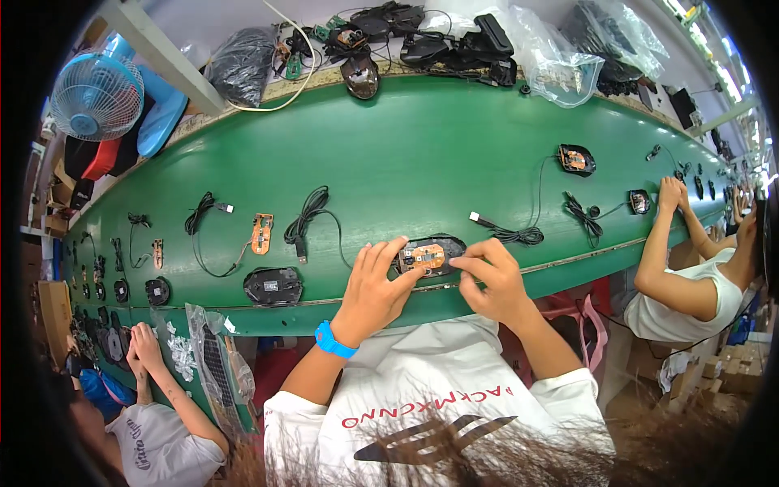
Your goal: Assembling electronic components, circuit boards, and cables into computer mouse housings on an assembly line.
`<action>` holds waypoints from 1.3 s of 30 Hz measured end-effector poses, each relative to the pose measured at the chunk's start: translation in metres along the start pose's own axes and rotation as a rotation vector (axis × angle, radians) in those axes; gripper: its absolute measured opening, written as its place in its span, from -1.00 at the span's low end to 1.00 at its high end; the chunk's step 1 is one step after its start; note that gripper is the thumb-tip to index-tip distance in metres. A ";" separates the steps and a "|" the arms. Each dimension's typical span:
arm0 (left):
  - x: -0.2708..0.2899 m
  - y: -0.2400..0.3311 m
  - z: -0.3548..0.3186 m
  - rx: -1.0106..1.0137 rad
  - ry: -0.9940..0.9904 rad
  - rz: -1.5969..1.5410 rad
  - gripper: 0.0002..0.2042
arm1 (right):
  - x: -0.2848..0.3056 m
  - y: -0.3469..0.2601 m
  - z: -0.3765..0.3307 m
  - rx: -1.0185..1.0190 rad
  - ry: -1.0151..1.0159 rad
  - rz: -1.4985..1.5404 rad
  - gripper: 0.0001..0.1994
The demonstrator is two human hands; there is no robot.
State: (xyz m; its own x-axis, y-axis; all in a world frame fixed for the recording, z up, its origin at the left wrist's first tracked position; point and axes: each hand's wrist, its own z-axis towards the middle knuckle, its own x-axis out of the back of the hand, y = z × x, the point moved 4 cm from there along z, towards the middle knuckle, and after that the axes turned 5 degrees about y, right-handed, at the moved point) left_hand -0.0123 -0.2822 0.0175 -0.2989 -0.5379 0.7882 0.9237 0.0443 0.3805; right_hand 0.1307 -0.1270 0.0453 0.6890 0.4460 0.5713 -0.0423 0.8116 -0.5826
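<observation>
A black computer mouse base (457,242) with an orange circuit board (428,256) in it lies on the green belt in front of me. My left hand (375,290) grips the base from its left end, fingers along the far edge and thumb by the board. At the right end, my right hand (493,280) is closed, its thumb and forefinger bent close together by the base's rim. Whatever those fingertips may pinch is too small to make out. A coiled black USB cable (308,213) trails toward the base and goes out of sight behind my left hand.
Left of me lie another mouse base (273,286) and a loose circuit board (261,234) with its cable. To the right sit a cable (519,235) and a filled base (576,160). Co-workers' arms (656,235) are on both sides. Bags and mouse parts (359,75) line the far edge.
</observation>
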 end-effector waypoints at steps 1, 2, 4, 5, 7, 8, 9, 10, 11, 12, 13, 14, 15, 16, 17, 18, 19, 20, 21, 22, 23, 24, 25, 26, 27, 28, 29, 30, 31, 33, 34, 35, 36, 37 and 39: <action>0.004 0.000 -0.001 0.015 0.034 -0.057 -0.66 | -0.002 0.001 -0.007 0.006 0.007 0.001 -0.69; 0.008 0.001 -0.002 0.031 0.067 -0.113 -0.65 | -0.004 0.006 -0.016 -0.026 0.062 0.002 -0.70; 0.011 0.000 -0.006 0.039 0.098 -0.166 -0.65 | -0.003 0.012 -0.032 -0.095 0.172 0.002 -0.73; 0.013 -0.004 -0.010 0.064 0.145 -0.197 -0.63 | -0.004 0.013 -0.040 -0.092 0.178 0.009 -0.73; 0.022 -0.014 -0.021 0.116 0.235 -0.252 -0.60 | -0.006 0.013 -0.052 -0.155 0.246 -0.013 -0.75; 0.028 -0.018 -0.028 0.119 0.231 -0.233 -0.60 | -0.008 0.014 -0.054 -0.186 0.277 -0.017 -0.77; 0.039 -0.023 -0.038 0.132 0.282 -0.173 -0.57 | -0.011 0.014 -0.054 -0.184 0.279 0.007 -0.77; 0.052 -0.027 -0.049 0.146 0.332 -0.107 -0.54 | -0.010 0.015 -0.055 -0.195 0.294 -0.016 -0.77; 0.064 -0.032 -0.060 0.164 0.384 -0.036 -0.50 | -0.010 0.014 -0.053 -0.205 0.303 -0.034 -0.78; 0.072 -0.038 -0.069 0.177 0.381 -0.001 -0.50 | -0.008 0.013 -0.054 -0.201 0.307 -0.051 -0.78; 0.084 -0.045 -0.076 0.227 0.409 0.058 -0.45 | -0.007 0.013 -0.055 -0.197 0.311 -0.061 -0.79; 0.098 -0.052 -0.083 0.279 0.438 0.117 -0.39 | -0.007 0.012 -0.055 -0.191 0.302 -0.017 -0.79; 0.112 -0.059 -0.091 0.328 0.468 0.175 -0.33 | -0.007 0.012 -0.056 -0.182 0.284 -0.060 -0.79; 0.122 -0.064 -0.097 0.342 0.466 0.205 -0.33 | -0.008 0.012 -0.058 -0.174 0.267 -0.113 -0.79; 0.130 -0.071 -0.103 0.396 0.439 0.231 -0.27 | -0.012 0.012 -0.058 -0.168 0.260 -0.086 -0.79; 0.138 -0.076 -0.108 0.447 0.419 0.252 -0.21 | -0.013 0.011 -0.057 -0.176 0.249 -0.081 -0.79; 0.143 -0.080 -0.112 0.497 0.399 0.268 -0.15 | -0.014 0.010 -0.056 -0.183 0.239 -0.080 -0.79; 0.146 -0.081 -0.117 0.502 0.407 0.281 -0.15 | -0.015 0.009 -0.056 -0.190 0.230 -0.083 -0.78; 0.144 -0.084 -0.119 0.518 0.353 0.243 -0.10 | -0.016 0.010 -0.055 -0.183 0.229 -0.075 -0.78; 0.141 -0.088 -0.121 0.532 0.299 0.201 -0.05 | -0.017 0.010 -0.056 -0.181 0.213 -0.069 -0.78; 0.138 -0.091 -0.122 0.546 0.245 0.158 -0.01 | -0.017 0.010 -0.056 -0.179 0.196 -0.065 -0.78; 0.137 -0.092 -0.124 0.548 0.250 0.160 -0.01 | -0.018 0.011 -0.055 -0.178 0.179 -0.063 -0.77; 0.134 -0.094 -0.125 0.574 0.256 0.132 0.01 | -0.018 0.010 -0.054 -0.173 0.178 -0.061 -0.77; 0.131 -0.096 -0.125 0.599 0.258 0.101 0.02 | -0.019 0.010 -0.055 -0.164 0.178 -0.065 -0.77; 0.128 -0.097 -0.125 0.624 0.261 0.071 0.03 | -0.019 0.009 -0.055 -0.156 0.177 -0.069 -0.77; 0.125 -0.098 -0.124 0.626 0.262 0.070 0.03 | -0.020 0.009 -0.054 -0.149 0.176 -0.072 -0.77; 0.122 -0.098 -0.122 0.612 0.255 0.088 0.02 | -0.021 0.009 -0.054 -0.148 0.173 -0.072 -0.77; 0.120 -0.097 -0.120 0.598 0.248 0.105 0.01 | -0.021 0.009 -0.053 -0.155 0.169 -0.067 -0.77; 0.116 -0.095 -0.117 0.585 0.241 0.123 0.00 | -0.021 0.010 -0.053 -0.163 0.164 -0.063 -0.77; 0.110 -0.091 -0.113 0.588 0.263 0.092 -0.06 | -0.021 0.011 -0.054 -0.171 0.154 -0.057 -0.77; 0.107 -0.088 -0.112 0.588 0.285 0.064 -0.11 | -0.020 0.011 -0.055 -0.182 0.146 -0.046 -0.78; 0.106 -0.087 -0.112 0.588 0.308 0.036 -0.17 | -0.020 0.011 -0.056 -0.193 0.138 -0.034 -0.78; 0.105 -0.087 -0.115 0.594 0.306 0.037 -0.17 | -0.019 0.011 -0.057 -0.204 0.129 -0.022 -0.78; 0.105 -0.085 -0.117 0.572 0.332 0.073 -0.23 | -0.019 0.011 -0.058 -0.207 0.124 -0.018 -0.78; 0.107 -0.083 -0.122 0.528 0.381 0.147 -0.34 | -0.017 0.010 -0.058 -0.208 0.131 -0.030 -0.79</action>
State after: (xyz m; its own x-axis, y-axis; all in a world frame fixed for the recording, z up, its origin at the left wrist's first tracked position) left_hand -0.0916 -0.4461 0.0115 0.0164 -0.7502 0.6610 0.6784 0.4939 0.5439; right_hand 0.1601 -0.1484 -0.0035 0.7762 0.3594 0.5179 0.1196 0.7227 -0.6807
